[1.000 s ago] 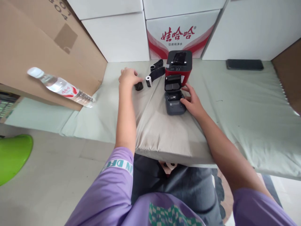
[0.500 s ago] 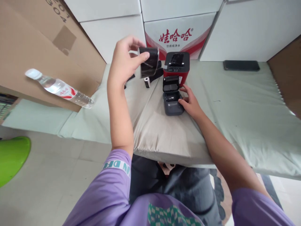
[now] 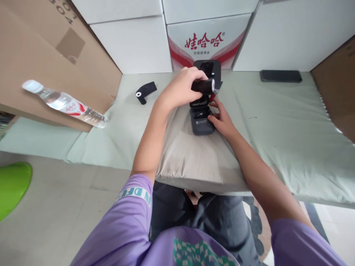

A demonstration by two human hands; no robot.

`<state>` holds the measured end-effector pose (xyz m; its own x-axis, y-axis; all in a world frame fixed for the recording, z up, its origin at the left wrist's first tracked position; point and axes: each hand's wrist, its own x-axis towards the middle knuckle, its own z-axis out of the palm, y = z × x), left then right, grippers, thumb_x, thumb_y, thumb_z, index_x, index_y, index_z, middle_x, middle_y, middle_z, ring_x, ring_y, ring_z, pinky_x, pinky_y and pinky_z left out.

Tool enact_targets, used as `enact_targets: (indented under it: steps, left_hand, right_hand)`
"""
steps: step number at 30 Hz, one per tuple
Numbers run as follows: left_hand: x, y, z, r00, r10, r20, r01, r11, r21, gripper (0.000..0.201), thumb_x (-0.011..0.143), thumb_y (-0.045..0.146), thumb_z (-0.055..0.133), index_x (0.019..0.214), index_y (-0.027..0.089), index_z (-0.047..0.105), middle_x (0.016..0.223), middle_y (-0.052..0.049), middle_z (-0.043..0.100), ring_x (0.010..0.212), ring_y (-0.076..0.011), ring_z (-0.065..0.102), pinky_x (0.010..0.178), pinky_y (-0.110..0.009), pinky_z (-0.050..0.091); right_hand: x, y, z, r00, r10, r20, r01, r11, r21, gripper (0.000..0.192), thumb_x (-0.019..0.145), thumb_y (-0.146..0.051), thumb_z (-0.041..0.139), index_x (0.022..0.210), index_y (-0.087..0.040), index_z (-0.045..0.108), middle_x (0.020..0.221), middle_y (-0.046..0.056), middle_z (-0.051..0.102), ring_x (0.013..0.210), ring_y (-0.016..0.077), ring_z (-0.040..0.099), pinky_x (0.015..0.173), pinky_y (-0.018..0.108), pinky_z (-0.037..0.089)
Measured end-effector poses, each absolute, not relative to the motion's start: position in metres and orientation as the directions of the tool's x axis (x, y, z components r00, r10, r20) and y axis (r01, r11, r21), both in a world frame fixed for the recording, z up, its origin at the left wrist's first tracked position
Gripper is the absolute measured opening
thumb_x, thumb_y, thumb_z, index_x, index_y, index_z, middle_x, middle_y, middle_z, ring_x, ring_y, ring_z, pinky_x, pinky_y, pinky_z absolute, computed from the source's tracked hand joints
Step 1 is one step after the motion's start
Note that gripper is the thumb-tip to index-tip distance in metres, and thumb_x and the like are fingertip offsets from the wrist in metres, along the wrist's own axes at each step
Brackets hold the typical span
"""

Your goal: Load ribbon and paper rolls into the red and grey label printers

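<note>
My left hand [image 3: 184,85] is closed round a black roll [image 3: 205,86] with a white core end that faces right. The roll is above the raised lid of a small dark-grey portable printer [image 3: 203,125], which lies open on the cloth-covered surface. My right hand [image 3: 223,120] grips the printer's right side, thumb on its edge and fingers behind. Just behind stands a larger printer [image 3: 197,64] with a black top, its red body mostly hidden by my left hand and the roll. Further left lies another black roll [image 3: 142,96], partly unwound.
A water bottle [image 3: 69,105] lies tilted against a large cardboard box [image 3: 91,55] on the left. White boxes [image 3: 133,48] line the back. A black phone [image 3: 281,76] rests at the back right. A green stool [image 3: 15,188] stands on the floor.
My left hand has carried the black roll rightward and down, over the open printer, and turned it so its core end faces right. My right hand stays on the printer.
</note>
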<state>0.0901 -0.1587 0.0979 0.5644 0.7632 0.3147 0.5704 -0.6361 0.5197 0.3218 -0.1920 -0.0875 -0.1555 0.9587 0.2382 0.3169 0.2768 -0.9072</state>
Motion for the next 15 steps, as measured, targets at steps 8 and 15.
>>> enact_targets:
  steps: [8,15]
  left_hand:
    - [0.104,-0.199,0.110,0.062,0.527,0.847,0.762,-0.573,0.301,0.031,0.109,0.036,0.051,0.135,0.025,0.064,0.132,-0.009,0.071,0.124,-0.0201,0.068,0.100,-0.033,0.061]
    - [0.111,-0.193,0.106,0.476,0.610,0.634,0.709,-0.693,0.134,0.037,0.108,0.042,0.051,0.137,0.042,0.074,0.139,-0.007,0.067,0.138,-0.0296,0.061,0.122,-0.046,0.050]
  right_hand:
    - [0.319,-0.193,-0.086,-0.148,0.964,0.222,0.315,0.258,-0.913,0.097,0.087,-0.072,0.071,0.171,-0.042,0.032,0.165,0.010,0.053,0.082,0.0211,0.067,0.086,0.052,0.065]
    - [0.319,-0.190,-0.087,-0.134,0.961,0.243,0.314,0.274,-0.909,0.099,0.085,-0.071,0.074,0.170,-0.040,0.034,0.165,0.012,0.054,0.085,0.0220,0.070,0.085,0.052,0.065]
